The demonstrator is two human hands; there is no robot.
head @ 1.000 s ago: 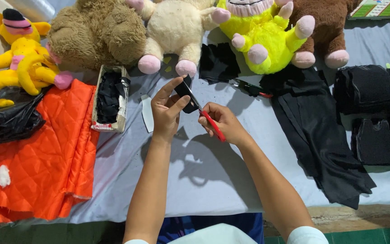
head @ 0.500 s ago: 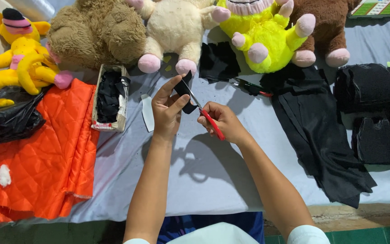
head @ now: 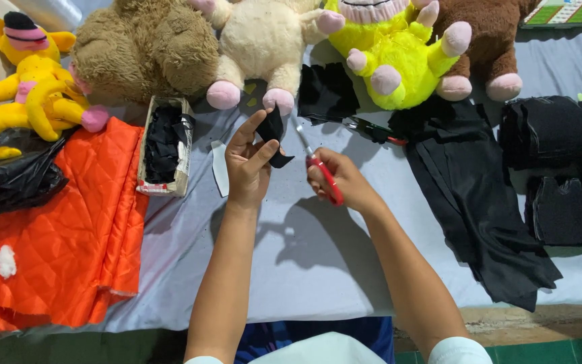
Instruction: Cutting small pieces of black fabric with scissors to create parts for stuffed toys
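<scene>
Since the earlier frame, almost nothing has moved: both hands stay at the same place above the tabletop [head: 318, 256], and the scissors have only tilted a little, with the blades now apart from the scrap.

The left hand [head: 249, 162] is raised with the palm toward the camera. Its grip is pinching a small black scrap [head: 274, 137] between the thumb and the forefinger; the other fingers are curled behind it. The scrap is in the air, just in front of the cream plush [head: 261, 44].

The right hand [head: 341, 180] is just beside the left one. Its grip is closed around the red handles of the scissors [head: 318, 168], and the metal blades point up and to the left, toward the scrap. If the blades are open or closed, one cannot tell.

On the tabletop, left of the left hand, lies a white paper piece [head: 219, 168], and next to it stands a box [head: 165, 145] filled with black pieces. An orange quilted cloth [head: 55, 229] covers the left side, with a black bag [head: 11, 182] above it. A row of toys lies along the far edge: a yellow plush [head: 25, 94], a brown plush [head: 146, 47], the cream one and a lime plush [head: 389, 47]. A long black cloth [head: 479, 202] lies at the right, and black stacks [head: 547, 131] are farther right.
</scene>
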